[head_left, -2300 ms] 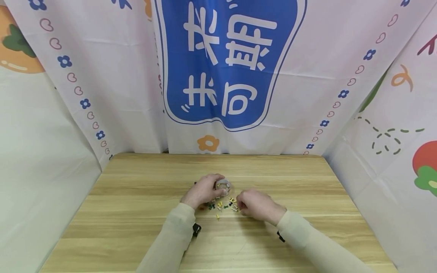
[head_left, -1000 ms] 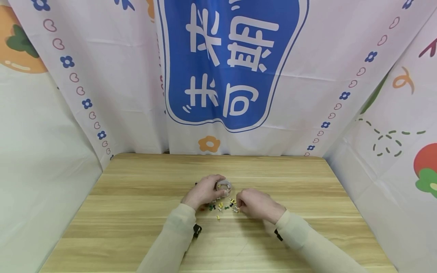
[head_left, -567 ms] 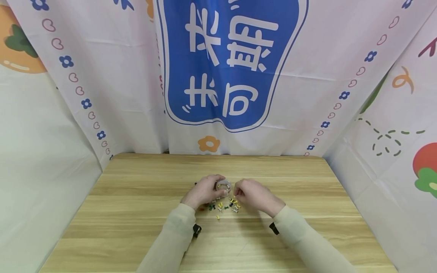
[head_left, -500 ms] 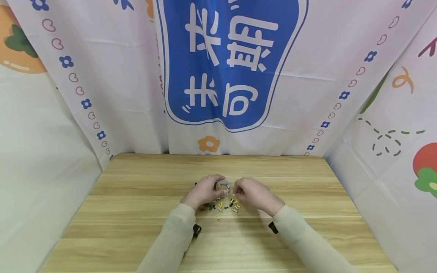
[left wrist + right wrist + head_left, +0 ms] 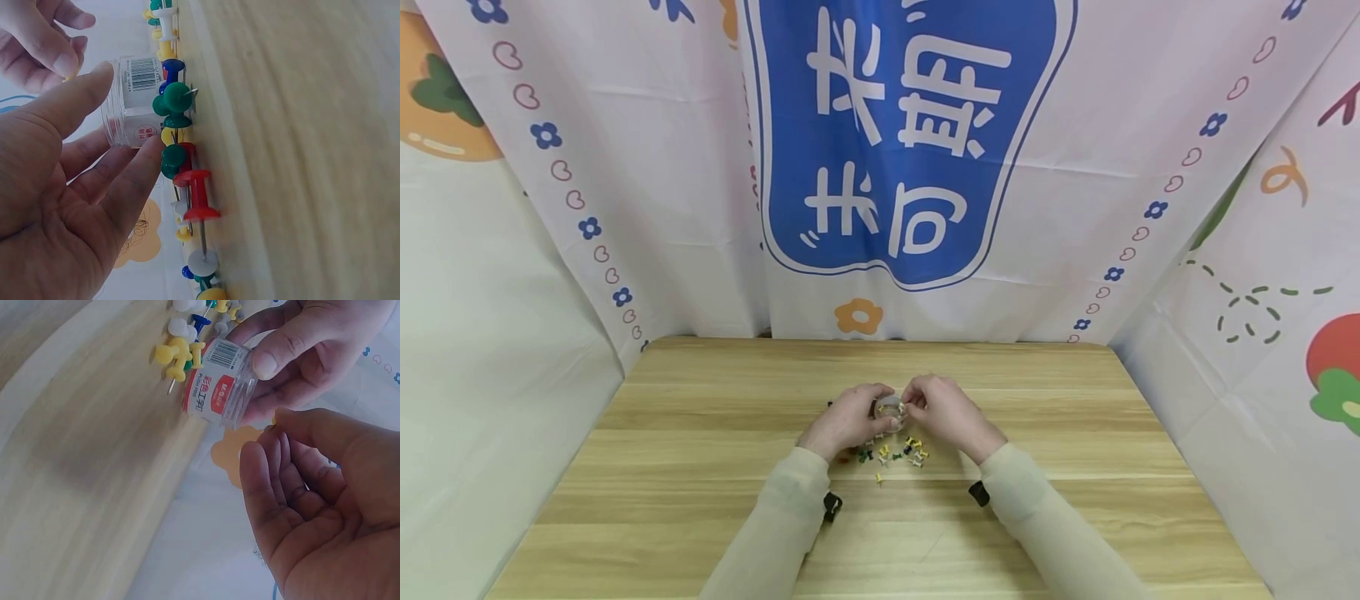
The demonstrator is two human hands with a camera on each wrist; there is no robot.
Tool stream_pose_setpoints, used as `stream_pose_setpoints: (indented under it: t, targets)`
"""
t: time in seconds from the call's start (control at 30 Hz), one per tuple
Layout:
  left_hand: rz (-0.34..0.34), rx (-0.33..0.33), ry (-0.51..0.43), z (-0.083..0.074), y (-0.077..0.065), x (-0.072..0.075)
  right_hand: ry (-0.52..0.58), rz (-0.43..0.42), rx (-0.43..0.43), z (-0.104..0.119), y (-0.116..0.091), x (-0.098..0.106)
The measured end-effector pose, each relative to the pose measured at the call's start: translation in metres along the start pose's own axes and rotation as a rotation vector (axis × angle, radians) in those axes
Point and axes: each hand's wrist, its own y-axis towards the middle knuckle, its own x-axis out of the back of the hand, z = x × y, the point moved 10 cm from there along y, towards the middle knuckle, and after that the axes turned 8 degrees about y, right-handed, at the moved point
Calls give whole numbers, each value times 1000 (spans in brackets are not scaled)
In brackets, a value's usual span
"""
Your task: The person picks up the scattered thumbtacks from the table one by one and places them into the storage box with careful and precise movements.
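Note:
My left hand (image 5: 847, 421) holds a small clear plastic jar (image 5: 215, 378) upright on the table, thumb and fingers around its side. The jar has a red and white label with a barcode, and a few pins show inside it in the head view. Just over the jar's open mouth, my right hand (image 5: 947, 412) pinches a yellow push pin (image 5: 70, 77) between thumb and finger; most of the pin is hidden by the fingertips. Loose push pins (image 5: 884, 451) in yellow, white, green, blue and red lie near the jar, including a red push pin (image 5: 199, 197) by the left hand.
The wooden table (image 5: 700, 500) runs back to a white printed curtain (image 5: 685, 275). One yellow push pin (image 5: 879, 478) lies apart, nearer the front. A dark pin (image 5: 831, 404) sits left of the left hand.
My right hand has moved from the loose pins up and left to the jar's mouth, carrying the yellow push pin. The left hand and jar have stayed in place.

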Motion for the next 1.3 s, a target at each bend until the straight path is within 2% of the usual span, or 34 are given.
stream_pose_setpoints:
  t: [0.33,0.67,0.93,1.3]
  targets:
    - [-4,8,6,-1,-1,1,53,1,-38,-10,7,-8]
    - [4,9,-5,0,-1,0,29,4,-46,-12,6,-6]
    - [0,6,-3,-1,-1,0,-13,41,2,-7,-6,-3]
    - [-4,14,0,0,-2,0,-140,109,87,-2,-25,-11]
